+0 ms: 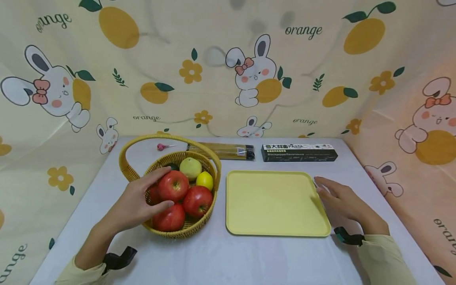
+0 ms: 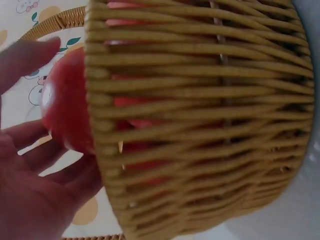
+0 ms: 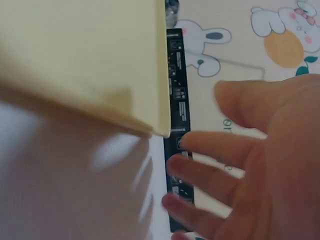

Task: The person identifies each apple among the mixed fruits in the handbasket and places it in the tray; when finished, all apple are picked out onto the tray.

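My left hand reaches over the left side of a wicker basket, thumb and fingers spread around the top red apple. In the left wrist view a gap shows between the thumb and this apple, while the other fingers reach under and behind it. More red apples, a pale green round fruit and a yellow lemon fill the basket. My right hand is beside the right edge of a yellow tray, its fingers extended and holding nothing.
Along the back of the white table lie a small pink-headed item, a long pack of pasta and a black pasta box. The basket's handle arches over its far side. Printed cloth walls the table.
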Available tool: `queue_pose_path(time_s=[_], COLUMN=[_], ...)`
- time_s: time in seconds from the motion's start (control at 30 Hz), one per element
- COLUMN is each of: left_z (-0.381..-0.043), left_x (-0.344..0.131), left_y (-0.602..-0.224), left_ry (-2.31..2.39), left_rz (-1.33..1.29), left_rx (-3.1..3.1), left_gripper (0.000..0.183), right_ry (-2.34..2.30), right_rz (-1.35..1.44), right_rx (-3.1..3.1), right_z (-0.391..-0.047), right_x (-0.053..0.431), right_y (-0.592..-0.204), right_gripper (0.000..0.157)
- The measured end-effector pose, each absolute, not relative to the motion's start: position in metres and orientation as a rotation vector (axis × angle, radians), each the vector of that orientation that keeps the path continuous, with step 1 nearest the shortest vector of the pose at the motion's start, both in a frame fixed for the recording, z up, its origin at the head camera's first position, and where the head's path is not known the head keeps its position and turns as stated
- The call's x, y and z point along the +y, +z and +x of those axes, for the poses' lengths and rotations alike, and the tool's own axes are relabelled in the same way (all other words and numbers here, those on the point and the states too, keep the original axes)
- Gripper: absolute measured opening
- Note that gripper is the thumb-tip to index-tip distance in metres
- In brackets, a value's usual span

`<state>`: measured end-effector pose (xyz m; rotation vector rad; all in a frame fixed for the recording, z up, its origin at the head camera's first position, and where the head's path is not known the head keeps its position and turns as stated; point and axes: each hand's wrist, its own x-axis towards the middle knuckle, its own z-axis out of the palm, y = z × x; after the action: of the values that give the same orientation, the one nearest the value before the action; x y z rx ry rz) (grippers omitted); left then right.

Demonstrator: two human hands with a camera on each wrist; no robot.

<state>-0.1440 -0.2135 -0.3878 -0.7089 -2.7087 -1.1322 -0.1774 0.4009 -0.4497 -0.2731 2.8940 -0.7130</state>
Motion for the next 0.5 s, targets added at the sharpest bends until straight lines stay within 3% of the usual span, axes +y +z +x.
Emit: queue_pose_path(time_s=[0.5], left_z=[-0.142], left_x=[-0.198], left_y=[-0.390], left_ry=[-1.101], left_rz=[-0.518], left_rx=[-2.695], left_gripper=[0.081], right_ry=[-0.620], right_rz=[-0.244], right_rx=[2.856], right_z=[-0.184], right_x=[0.395], right_y=[-0.458], right_gripper=[0.070])
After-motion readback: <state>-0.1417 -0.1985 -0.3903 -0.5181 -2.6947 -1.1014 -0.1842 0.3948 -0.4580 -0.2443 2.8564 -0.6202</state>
